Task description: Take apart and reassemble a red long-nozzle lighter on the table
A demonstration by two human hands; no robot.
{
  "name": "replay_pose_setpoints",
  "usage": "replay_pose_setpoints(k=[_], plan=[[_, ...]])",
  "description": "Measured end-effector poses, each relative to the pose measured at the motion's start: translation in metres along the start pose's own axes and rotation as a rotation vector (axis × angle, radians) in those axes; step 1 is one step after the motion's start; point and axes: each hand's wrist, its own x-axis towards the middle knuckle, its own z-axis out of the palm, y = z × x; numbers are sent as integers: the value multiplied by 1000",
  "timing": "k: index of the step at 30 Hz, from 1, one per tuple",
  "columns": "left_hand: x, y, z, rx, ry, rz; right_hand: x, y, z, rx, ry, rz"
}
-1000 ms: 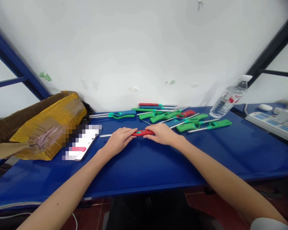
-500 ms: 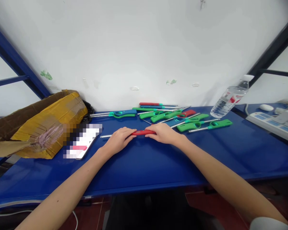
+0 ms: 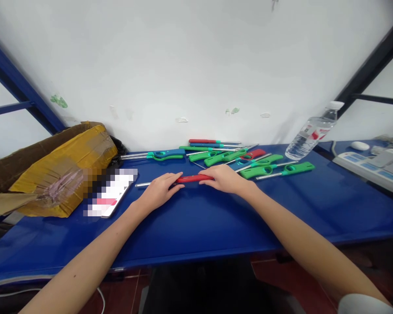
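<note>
Both my hands are on a red long-nosed gas lighter (image 3: 191, 179), held level just above or on the blue table. My left hand (image 3: 162, 190) grips its front part, with fingers over the top and thumb on the near side; the metal nozzle sticks out to the left. Around the handle's right end closes my right hand (image 3: 221, 178), hiding that end. The trigger cannot be seen under my left hand. Behind my hands lie several lighters with green, blue and red handles, among them a green lighter (image 3: 299, 169) at the right of the pile.
On the left, a torn cardboard box with yellow tape (image 3: 65, 170) stands beside a phone (image 3: 119, 194). A water bottle (image 3: 309, 137) leans or stands at the back right. Further right are a white power strip (image 3: 370, 168) and a white mouse (image 3: 359, 146). The wall is behind.
My left hand has slid a little left along the lighter and its thumb has parted slightly from the fingers, baring more red handle. The view has shifted slightly.
</note>
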Motion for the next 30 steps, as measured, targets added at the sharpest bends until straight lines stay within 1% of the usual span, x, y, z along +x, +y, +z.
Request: replay_pose_setpoints(k=[3,8,11,14,16,20,25,27,30], plan=[[0,-1,-2,28,-7,16,-1,-3,-3,-15,-10,-5],[-1,0,-5,47,34,72,-3,-1,-3,11,67,5],[-2,-1,-4,55,13,73,-3,1,-3,-7,59,2],[-1,-3,-2,60,8,42,-4,3,-6,-21,60,-15],[0,-2,-3,62,5,36,-4,5,-7,-24,88,-15],[-1,1,-6,66,19,70,-4,7,-3,-14,136,-17],[-5,0,-5,112,45,107,-2,7,6,-41,127,-49],[-6,-1,-3,126,59,120,-2,6,6,-65,107,-50],[-6,-1,-2,141,50,118,-2,6,6,-67,82,-43]])
